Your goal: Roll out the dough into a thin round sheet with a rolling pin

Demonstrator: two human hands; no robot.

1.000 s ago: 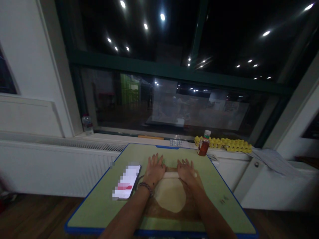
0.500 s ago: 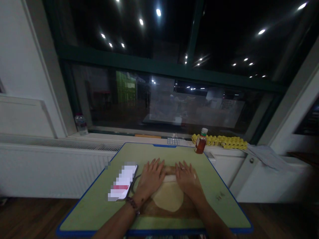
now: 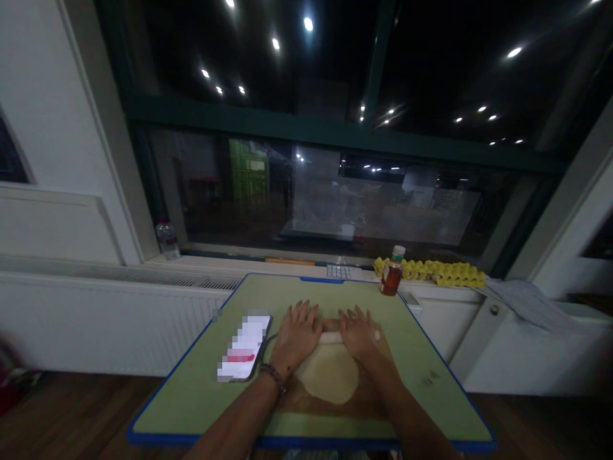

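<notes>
A pale rolling pin lies across the far part of a flattened round of dough. The dough is spread on a brown wooden board. My left hand rests palm down over the pin's left part, its fingers stretched forward past it. Over the right part lies my right hand, also palm down with fingers extended and apart; the pin's end shows just beyond it. Both palms hide stretches of the pin. A bracelet circles my left wrist.
The board sits on a green table with a blue rim. Left of my hands lies a lit phone with a dark cable. A bottle of reddish liquid stands at the far right corner, near yellow egg trays. A plastic bottle stands by the window.
The view has shifted slightly, so the table appears a little further right. Both hands stay flat on the rolling pin, at about the same place over the dough.
</notes>
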